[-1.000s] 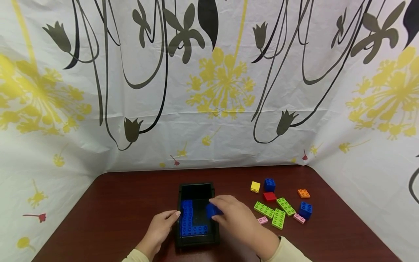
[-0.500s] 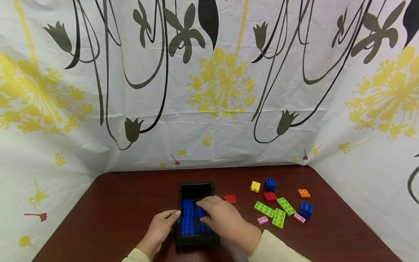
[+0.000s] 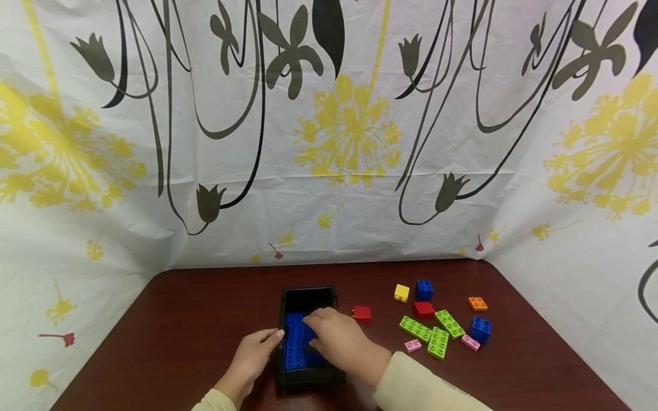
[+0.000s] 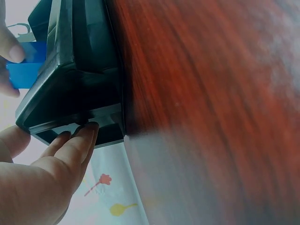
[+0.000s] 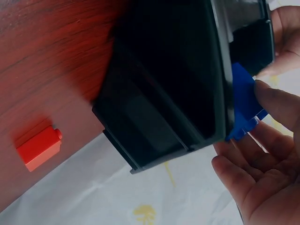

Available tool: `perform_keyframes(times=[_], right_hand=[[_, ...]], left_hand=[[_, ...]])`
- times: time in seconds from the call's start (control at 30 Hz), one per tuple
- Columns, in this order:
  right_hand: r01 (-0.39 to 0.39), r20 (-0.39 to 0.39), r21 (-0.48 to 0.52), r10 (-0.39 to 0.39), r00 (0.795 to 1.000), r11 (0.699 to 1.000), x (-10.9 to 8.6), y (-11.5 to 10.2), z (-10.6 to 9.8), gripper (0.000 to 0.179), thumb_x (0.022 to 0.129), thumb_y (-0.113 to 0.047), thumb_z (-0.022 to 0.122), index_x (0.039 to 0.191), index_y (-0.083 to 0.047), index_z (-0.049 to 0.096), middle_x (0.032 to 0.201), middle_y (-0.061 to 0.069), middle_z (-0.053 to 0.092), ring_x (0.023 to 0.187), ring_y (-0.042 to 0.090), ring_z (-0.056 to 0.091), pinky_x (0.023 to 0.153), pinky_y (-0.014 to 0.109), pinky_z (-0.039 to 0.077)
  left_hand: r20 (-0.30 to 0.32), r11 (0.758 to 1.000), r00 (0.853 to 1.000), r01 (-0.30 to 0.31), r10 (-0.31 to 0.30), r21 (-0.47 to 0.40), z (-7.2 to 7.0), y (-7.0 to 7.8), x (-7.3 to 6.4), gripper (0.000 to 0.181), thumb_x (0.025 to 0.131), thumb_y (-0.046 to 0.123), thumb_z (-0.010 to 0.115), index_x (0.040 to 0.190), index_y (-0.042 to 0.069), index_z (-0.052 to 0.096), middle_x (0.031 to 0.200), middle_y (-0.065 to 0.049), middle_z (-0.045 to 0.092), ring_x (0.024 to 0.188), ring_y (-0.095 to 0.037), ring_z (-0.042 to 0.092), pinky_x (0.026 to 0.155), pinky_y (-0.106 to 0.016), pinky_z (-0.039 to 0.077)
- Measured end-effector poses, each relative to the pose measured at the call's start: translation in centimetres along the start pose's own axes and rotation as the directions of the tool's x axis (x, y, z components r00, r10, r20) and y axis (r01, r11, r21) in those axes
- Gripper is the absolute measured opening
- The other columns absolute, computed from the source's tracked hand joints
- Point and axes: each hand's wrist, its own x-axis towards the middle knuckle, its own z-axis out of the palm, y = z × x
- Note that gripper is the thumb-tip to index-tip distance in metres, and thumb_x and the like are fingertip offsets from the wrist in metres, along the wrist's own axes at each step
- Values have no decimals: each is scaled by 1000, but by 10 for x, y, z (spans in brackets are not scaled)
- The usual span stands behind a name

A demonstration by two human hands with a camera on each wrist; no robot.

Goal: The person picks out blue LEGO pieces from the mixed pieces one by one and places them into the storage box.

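Two grips: left hand (image 3: 253,355) pinches black bin (image 3: 311,376); right hand (image 3: 343,341) pinches blue block (image 5: 245,96), which could wedge if tilted.

A curtained-off tabletop corner: floral sheeting (image 3: 360,234) encloses a wooden table (image 3: 205,311).

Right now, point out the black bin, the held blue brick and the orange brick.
black bin (image 3: 311,377): head view, near end wall
held blue brick (image 5: 244,93): right wrist view, smooth face
orange brick (image 3: 477,303): head view, studded top
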Motion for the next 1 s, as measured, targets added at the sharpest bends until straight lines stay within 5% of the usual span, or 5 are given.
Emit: perform_keyframes(times=[0.5,1.0], right_hand=[[18,30,-152,-14,999,988,16,-2,16,34,82,-24,78,112,-10,70,104,2,68,94,13,62,73,23,58],[-28,151,-155,52,987,988,27,-5,21,30,85,-27,76,111,-13,72,100,2,68,90,12,64,75,26,58]], left_hand=[[7,1000,1000,5,-5,-12,-1,1,0,55,98,38,56,130,-6,56,130,-27,55,115,-42,55,89,-50,53],[15,1000,1000,5,-5,-19,-2,1,0,53,99,36,55,131,-7,56,131,-27,55,117,-43,54,90,-51,53]])
